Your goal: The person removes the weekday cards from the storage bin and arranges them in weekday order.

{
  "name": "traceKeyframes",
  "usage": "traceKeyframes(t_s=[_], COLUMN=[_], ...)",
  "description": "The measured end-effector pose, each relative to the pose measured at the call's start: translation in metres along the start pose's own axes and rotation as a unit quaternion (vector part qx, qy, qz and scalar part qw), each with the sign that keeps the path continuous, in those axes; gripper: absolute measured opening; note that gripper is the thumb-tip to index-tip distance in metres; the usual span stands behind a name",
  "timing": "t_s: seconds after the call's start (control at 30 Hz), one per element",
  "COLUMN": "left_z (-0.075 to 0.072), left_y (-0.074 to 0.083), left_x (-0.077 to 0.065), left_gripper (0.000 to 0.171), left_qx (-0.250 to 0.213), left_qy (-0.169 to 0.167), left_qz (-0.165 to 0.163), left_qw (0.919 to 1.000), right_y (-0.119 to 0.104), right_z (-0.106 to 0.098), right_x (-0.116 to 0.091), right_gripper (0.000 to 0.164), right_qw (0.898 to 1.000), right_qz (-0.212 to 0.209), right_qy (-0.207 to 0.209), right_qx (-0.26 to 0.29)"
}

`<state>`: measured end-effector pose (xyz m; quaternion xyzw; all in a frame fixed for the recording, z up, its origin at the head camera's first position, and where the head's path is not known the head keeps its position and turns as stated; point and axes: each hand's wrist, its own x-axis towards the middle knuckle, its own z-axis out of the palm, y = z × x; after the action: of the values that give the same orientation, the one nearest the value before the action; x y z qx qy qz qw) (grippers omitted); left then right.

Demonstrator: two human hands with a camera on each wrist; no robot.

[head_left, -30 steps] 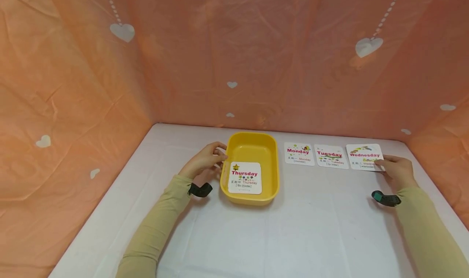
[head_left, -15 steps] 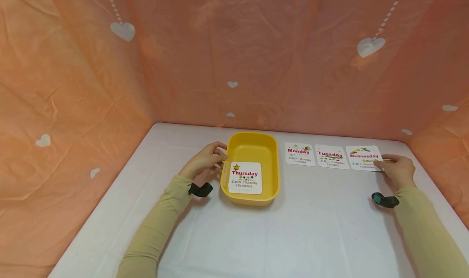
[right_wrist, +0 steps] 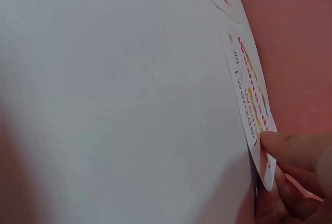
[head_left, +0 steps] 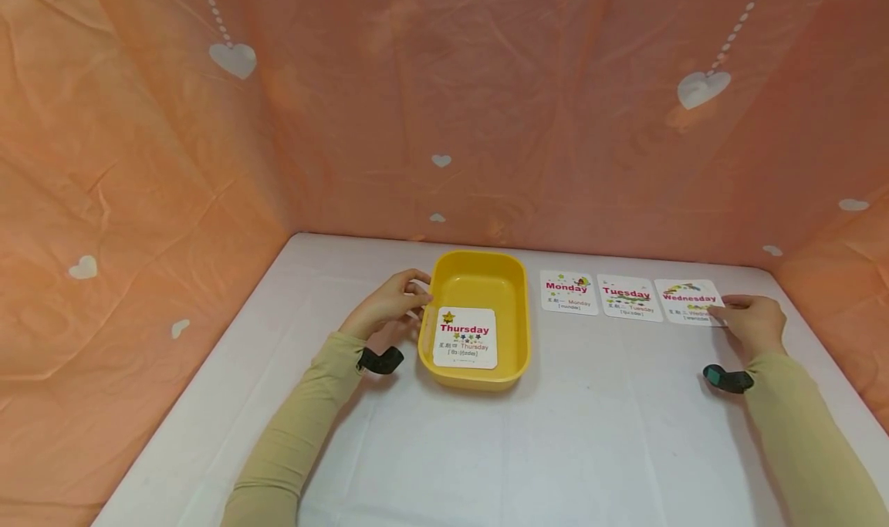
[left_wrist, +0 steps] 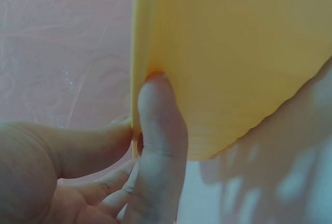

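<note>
My left hand (head_left: 396, 299) pinches the left rim of a yellow plastic tray (head_left: 515, 311); in the left wrist view a finger presses the tray's outer wall (left_wrist: 233, 53) and the thumb lies at its rim. Inside the tray, at the near end, is a white Thursday card (head_left: 464, 339). At the right, my right hand (head_left: 753, 322) pinches the lower right corner of the Wednesday card (head_left: 687, 299). The right wrist view shows the thumb on top of that card (right_wrist: 244, 79) and fingers beneath its edge. Left of it, the Tuesday card (head_left: 627, 299) and Monday card (head_left: 567, 289) lie in a row.
A white cloth (head_left: 556, 450) covers the table. Orange sheeting (head_left: 521, 110) with white hearts rises behind it and on both sides. Black wrist cameras (head_left: 380, 360) hang at both sleeves.
The Wednesday card has come down closer to the table and shifted slightly left, in line beside the Tuesday card, with my right hand still on it. My left hand and the tray stay put.
</note>
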<state>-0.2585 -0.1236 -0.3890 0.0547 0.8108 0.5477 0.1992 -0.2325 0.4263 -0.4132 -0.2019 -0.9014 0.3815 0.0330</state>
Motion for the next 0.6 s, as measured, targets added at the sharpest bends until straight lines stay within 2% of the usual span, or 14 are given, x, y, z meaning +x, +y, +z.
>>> traceKeyframes(t_s=[0.4, 0.5, 0.6], left_z=[0.0003, 0.0007, 0.0006], left_y=[0.0023, 0.0033, 0.0039], left_x=[-0.0015, -0.0018, -0.0023], left_gripper=[0.037, 0.037, 0.038], left_qx=[0.003, 0.003, 0.003], left_qy=[-0.001, -0.002, -0.005], left_qz=[-0.006, -0.002, 0.001], left_qw=[1.0, 1.0, 1.0], right_y=[0.0012, 0.0013, 0.001], right_z=[-0.0017, -0.0043, -0.0076], right_x=[-0.0024, -0.0016, -0.0005], right_gripper=[0.049, 0.052, 0.054], right_qw=[0.999, 1.0, 0.999], right_qz=[-0.029, -0.02, 0.005], right_qy=[0.003, -0.005, -0.017], right_qx=[-0.012, 0.002, 0.038])
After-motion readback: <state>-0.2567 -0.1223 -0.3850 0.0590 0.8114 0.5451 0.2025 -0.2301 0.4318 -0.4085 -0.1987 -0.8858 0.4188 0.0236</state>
